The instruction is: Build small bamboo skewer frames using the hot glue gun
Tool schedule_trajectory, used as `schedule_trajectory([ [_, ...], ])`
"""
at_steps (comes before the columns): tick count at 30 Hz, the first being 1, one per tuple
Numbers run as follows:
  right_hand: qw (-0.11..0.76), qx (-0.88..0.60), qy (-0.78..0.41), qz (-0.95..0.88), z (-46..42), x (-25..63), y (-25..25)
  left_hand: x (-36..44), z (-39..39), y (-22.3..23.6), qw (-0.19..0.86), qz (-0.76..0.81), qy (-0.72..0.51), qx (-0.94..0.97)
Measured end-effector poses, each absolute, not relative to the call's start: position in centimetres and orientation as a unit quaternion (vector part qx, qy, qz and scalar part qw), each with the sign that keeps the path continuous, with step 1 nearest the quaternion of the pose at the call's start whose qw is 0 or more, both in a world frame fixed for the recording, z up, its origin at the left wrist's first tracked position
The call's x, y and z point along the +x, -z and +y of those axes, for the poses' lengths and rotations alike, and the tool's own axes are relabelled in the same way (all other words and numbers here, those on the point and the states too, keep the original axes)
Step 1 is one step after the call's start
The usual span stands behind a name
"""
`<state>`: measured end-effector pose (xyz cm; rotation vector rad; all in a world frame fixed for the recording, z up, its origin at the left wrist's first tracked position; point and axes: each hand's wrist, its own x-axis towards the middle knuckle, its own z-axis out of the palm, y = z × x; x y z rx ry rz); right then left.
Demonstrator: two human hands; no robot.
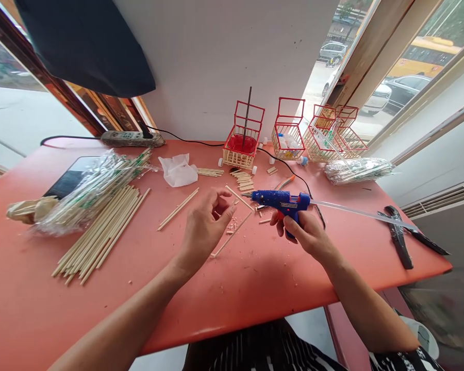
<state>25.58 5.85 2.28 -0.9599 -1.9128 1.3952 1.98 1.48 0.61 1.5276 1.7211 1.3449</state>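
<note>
My right hand (pixel 307 232) grips a blue hot glue gun (pixel 280 200) by its handle, with a long clear glue stick (pixel 355 210) coming out of its back. The nozzle points left, close to a thin wooden stick (pixel 239 198) on the table. My left hand (pixel 206 224) is curled just left of the nozzle, and a short wooden stick (pixel 236 202) shows at its thumb tip, seemingly pinched. A second long wooden stick (pixel 234 234) lies at an angle to the first, below the hands. Small wood bits (pixel 232 225) are scattered between them.
Bundled sticks (pixel 100 237) and plastic-wrapped sticks (pixel 96 190) lie left. Small stick carts, one with a red bowl (pixel 242 143), stand at the back, beside a black cord (pixel 193 140). Orange-handled pliers (pixel 284 182) lie behind the gun. Black-handled scissors (pixel 400 237) lie right.
</note>
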Motion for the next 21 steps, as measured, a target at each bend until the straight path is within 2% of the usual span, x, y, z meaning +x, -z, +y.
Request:
schedule_trajectory([
  [21, 0.279, -0.38, -0.496, -0.729, 5.68, 25.85, -2.89, 2.11, 1.12, -0.58, 0.297, 0.597, -0.51, 0.543],
])
